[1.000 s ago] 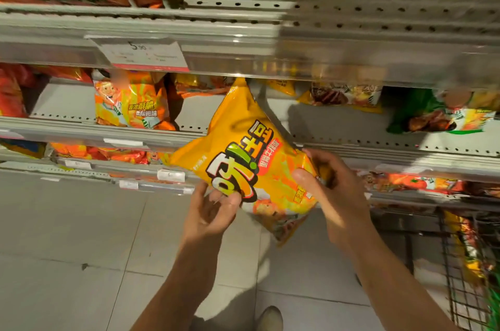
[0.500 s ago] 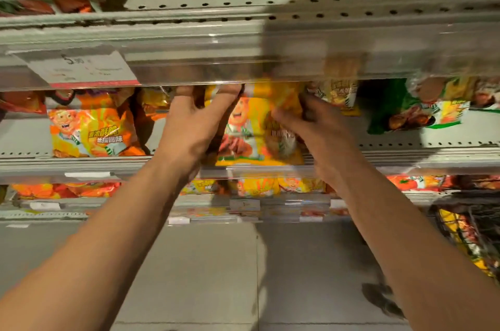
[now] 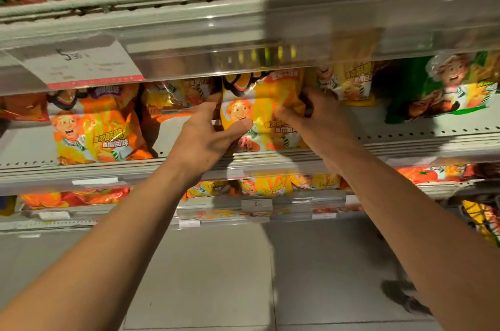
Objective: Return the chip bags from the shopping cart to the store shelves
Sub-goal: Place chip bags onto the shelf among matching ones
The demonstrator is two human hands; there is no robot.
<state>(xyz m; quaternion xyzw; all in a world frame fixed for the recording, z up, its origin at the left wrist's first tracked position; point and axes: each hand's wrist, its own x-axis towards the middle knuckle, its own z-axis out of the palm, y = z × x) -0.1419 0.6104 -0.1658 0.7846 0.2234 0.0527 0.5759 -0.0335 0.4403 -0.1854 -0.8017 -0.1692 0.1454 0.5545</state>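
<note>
Your chip bag (image 3: 266, 111) stands on the middle shelf (image 3: 405, 138), left hand (image 3: 200, 138) at its 9 o'clock, right hand (image 3: 319, 122) at 3. Price tag (image 3: 81, 63) at 10 o'clock, shopping cart (image 3: 484, 219) at 4.
</note>
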